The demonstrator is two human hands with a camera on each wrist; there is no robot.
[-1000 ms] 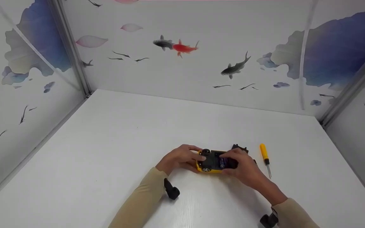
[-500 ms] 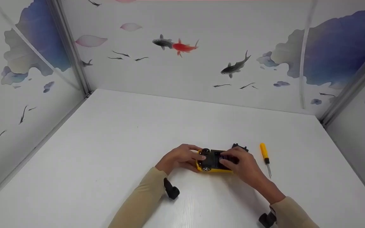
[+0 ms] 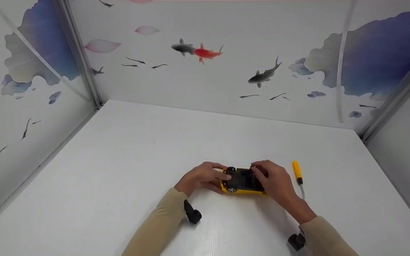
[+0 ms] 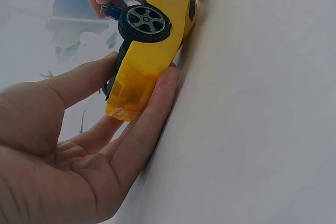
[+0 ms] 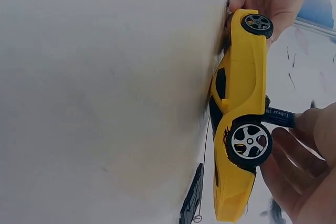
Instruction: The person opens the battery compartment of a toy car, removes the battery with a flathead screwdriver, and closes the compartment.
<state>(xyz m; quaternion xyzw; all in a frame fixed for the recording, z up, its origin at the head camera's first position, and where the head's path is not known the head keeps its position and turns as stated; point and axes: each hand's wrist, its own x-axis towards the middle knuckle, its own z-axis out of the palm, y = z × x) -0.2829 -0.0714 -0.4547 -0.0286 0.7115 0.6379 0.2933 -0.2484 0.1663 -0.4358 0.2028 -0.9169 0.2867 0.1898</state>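
1. White desk (image 3: 148, 153) under white walls (image 3: 212, 81) printed with dark and red fish, pink petals and blue-violet leaves; grey metal posts (image 3: 80, 53) at roughly ten and two o'clock from the desk's middle in the head view.
2. Yellow toy car (image 3: 240, 182) upside down between both hands, black underside and wheels facing up, roof toward the desk; contact between roof and desk hard to tell.
3. Left hand (image 3: 203, 176) at the car's nine o'clock end, grasping it, with thumb on the underside and fingers along the yellow body.
4. Right hand (image 3: 276, 181) toward the car's three o'clock end, pinching a dark blue cylinder (image 5: 280, 117) with pale lettering; far end at the underside, just beside a wheel in the right wrist view, depth of entry unclear.
5. Yellow-handled screwdriver (image 3: 297, 172) lying at three o'clock from the car, handle toward twelve, metal shaft toward six, near the right hand.
6. Flat black piece (image 5: 190, 195) at seven o'clock from the car in the right wrist view.
7. Beige sleeves (image 3: 162, 224) on both arms, black devices (image 3: 192, 215) at the wrists.
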